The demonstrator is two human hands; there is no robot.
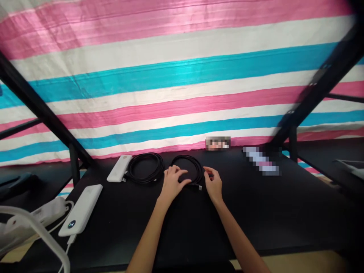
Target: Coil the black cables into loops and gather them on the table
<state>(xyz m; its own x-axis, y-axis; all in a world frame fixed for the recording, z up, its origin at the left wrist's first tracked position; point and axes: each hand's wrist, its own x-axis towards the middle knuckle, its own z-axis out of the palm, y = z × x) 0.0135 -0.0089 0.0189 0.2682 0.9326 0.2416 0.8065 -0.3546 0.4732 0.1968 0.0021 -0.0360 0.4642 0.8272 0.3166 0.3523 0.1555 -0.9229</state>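
A black cable coiled into a loop lies on the black table, with a light metallic plug at its near side. My left hand rests at the loop's left edge, its thumb and index finger spread apart over the inside of the coil. On the other side, my right hand is beside the loop's right edge with fingers bent and a small gap between thumb and index finger. Neither hand visibly grips the cable. A second coiled black cable sits just left of my left hand, next to a small white power bank.
A larger white power bank with a lit round display and a plugged-in white cable lies at the left. Beyond it is a white power strip. Blurred items lie at the back and right. Black frame bars flank a striped sheet.
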